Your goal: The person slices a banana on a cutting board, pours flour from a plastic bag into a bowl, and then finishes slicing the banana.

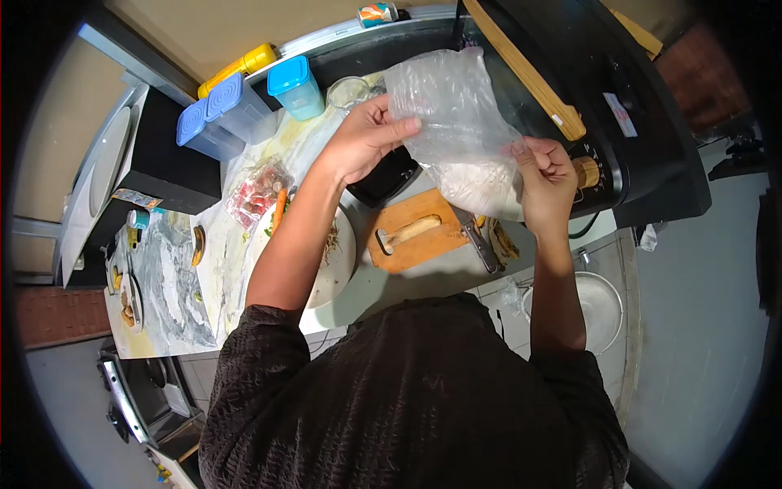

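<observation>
A clear plastic bag (456,106) with white powder (481,183) in its lower part is held up above the counter. My left hand (371,138) pinches the bag's left side between thumb and fingers. On the right, my right hand (547,175) grips the bag's other edge, its fingers closed. Below the bag lies a wooden cutting board (419,248) with a peeled, pale long piece (411,232) on it. Beside the board rests a knife (481,240), near some banana peels (503,243). A black tray (383,179) sits partly hidden behind my left hand.
A white plate (338,273) with greens and a carrot (280,210) is under my left forearm. Next to it lies a bag of red produce (257,191). Lidded containers (293,85) stand at the back. A black oven (607,98) is at right, a basin (599,306) below.
</observation>
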`<control>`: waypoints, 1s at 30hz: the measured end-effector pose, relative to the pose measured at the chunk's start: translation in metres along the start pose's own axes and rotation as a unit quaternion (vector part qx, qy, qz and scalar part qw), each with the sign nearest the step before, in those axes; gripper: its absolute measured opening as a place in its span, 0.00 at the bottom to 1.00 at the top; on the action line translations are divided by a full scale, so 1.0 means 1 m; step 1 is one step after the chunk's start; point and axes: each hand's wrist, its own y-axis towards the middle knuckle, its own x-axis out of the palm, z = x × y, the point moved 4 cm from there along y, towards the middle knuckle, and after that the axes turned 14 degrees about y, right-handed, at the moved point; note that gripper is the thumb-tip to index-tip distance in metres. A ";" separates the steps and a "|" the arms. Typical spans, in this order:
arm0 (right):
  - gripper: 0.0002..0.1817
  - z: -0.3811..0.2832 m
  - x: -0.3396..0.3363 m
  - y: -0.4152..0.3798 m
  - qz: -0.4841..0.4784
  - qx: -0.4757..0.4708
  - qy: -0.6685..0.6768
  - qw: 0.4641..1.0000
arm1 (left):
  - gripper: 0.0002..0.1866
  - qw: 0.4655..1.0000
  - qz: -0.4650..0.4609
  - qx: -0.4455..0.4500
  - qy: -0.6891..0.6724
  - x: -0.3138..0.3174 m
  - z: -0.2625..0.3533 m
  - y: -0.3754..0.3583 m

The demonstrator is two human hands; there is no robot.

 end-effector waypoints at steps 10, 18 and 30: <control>0.07 0.029 -0.014 -0.010 -0.018 0.048 0.013 0.999 | 0.11 0.989 0.091 -0.048 0.107 -0.020 -0.002 -0.013; 0.08 0.025 -0.004 -0.006 -0.026 0.070 0.020 0.997 | 0.11 0.989 0.075 -0.018 0.127 -0.024 0.021 -0.026; 0.10 0.036 0.010 0.002 -0.108 0.086 0.030 0.990 | 0.39 0.739 -0.043 0.053 0.670 0.017 0.098 0.035</control>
